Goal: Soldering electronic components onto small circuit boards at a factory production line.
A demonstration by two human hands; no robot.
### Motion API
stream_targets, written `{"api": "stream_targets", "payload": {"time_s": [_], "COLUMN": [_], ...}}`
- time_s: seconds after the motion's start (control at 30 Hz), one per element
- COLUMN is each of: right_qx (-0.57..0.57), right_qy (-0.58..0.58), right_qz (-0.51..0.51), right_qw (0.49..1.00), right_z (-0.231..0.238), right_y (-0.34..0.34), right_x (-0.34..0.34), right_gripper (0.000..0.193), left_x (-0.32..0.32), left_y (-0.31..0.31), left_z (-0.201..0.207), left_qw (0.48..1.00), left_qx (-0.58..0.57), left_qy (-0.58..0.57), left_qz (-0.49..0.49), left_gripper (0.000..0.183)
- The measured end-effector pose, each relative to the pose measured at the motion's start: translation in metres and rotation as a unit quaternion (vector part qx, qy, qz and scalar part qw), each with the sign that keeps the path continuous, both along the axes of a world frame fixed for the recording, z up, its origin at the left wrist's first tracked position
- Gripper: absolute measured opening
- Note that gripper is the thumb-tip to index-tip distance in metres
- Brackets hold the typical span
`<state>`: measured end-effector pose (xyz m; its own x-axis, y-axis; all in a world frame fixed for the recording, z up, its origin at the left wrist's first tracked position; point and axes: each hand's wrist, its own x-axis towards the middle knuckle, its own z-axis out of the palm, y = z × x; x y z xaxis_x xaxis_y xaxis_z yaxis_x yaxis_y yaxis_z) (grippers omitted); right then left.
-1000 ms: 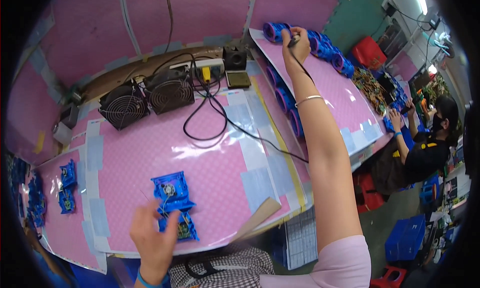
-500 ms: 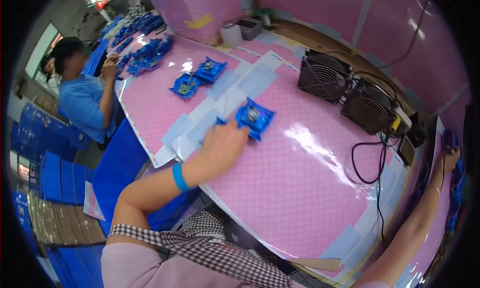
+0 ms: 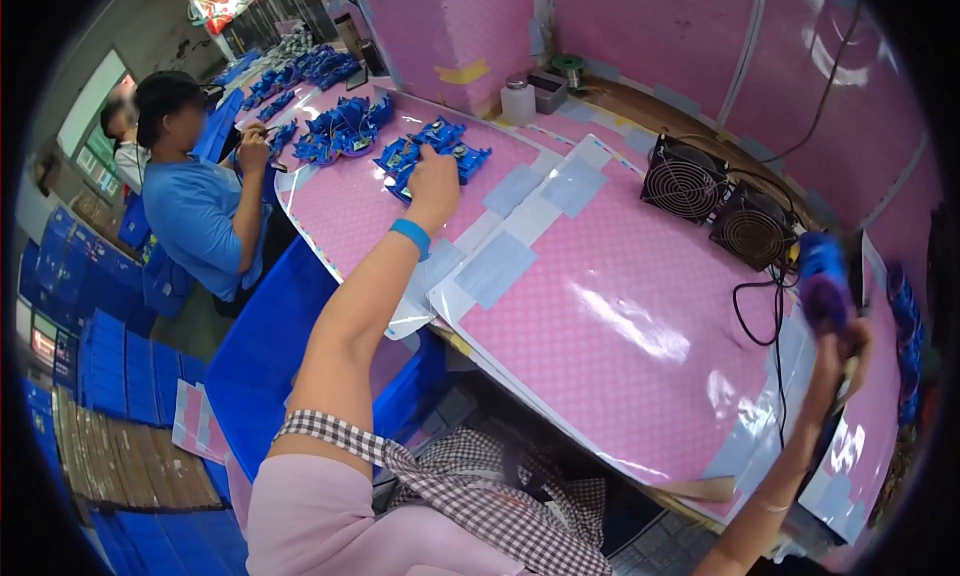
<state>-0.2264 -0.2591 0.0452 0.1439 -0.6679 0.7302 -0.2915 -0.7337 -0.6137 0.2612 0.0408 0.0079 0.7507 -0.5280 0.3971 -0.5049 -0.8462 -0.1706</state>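
My left hand [image 3: 436, 188] is reaching out to a small group of blue plastic parts [image 3: 462, 157] on the pink-covered table, its fingers closed round one of them. That part is mostly hidden by the hand; others beside it show round metallic or greenish centres. At the right side my right hand [image 3: 850, 348] grips a blue and purple part [image 3: 824, 276], held up over the table edge and smeared by motion. More blue and purple parts [image 3: 905, 326] stand in a row at the far right, beyond that hand.
Two black fans [image 3: 688, 179] with loose black cable [image 3: 778, 321] stand at the back right. Behind are a white bottle [image 3: 518, 103], a grey box [image 3: 548, 91] and a wire spool [image 3: 569, 70]. A co-worker in blue [image 3: 195, 206] sits at left, near heaped blue parts [image 3: 343, 131] and a blue bin [image 3: 265, 366].
My left hand has moved away and left with the blue part, to the others. My right hand has come inward from the far-right row with a blue and purple part. The view has shifted.
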Motion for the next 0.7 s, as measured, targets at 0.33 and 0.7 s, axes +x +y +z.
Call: {"api": "stream_targets", "payload": {"time_s": [0.33,0.7], "right_qx": [0.047,0.149], "right_qy": [0.208,0.193], "right_qz": [0.158,0.154], "right_qw": [0.964,0.958], "right_z": [-0.030,-0.009], "right_y": [0.185,0.141], "right_x": [0.034,0.032], "right_gripper": [0.029,0.022], "left_x": [-0.200,-0.272], "left_y": [0.025,-0.003], "left_z": [0.022,-0.021], "left_qw": [0.454,0.810], "left_qx": [-0.324,-0.111], "left_qy": [0.747,0.422], "left_qz": [-0.361,-0.392], "left_gripper": [0.031,0.038]}}
